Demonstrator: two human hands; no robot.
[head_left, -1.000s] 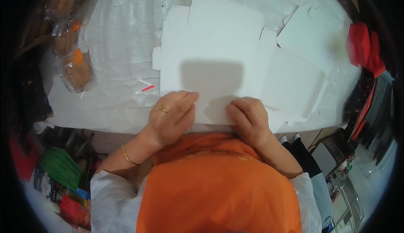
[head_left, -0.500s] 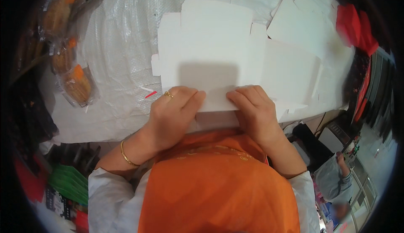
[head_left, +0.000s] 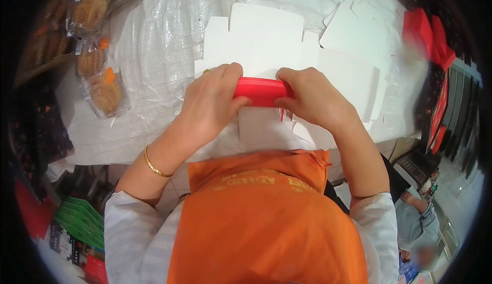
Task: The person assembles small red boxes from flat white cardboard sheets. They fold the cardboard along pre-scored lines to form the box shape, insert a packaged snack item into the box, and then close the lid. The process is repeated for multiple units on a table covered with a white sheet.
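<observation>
A flat cardboard box blank (head_left: 266, 40) lies before me, white on its inner face. Its near panel is bent up and shows a red outer face (head_left: 262, 93). My left hand (head_left: 210, 97) is closed on the left end of this folded edge, thumb on the red side and fingers over the top. The right end is pinched the same way by my right hand (head_left: 315, 97). Below the fold, more white card (head_left: 264, 127) reaches toward my orange apron (head_left: 266, 212). The fingertips behind the fold are partly hidden.
More white box blanks (head_left: 353, 74) lie stacked at the right. Clear-wrapped food packs (head_left: 105, 92) line the left of the white woven sheet (head_left: 159, 53). Red folded card (head_left: 430, 38) stands at the far right. Another person (head_left: 417, 217) is at the lower right.
Both hands have moved away from my body and turned the near panel up, so its red outer face now shows. The view has shifted slightly.
</observation>
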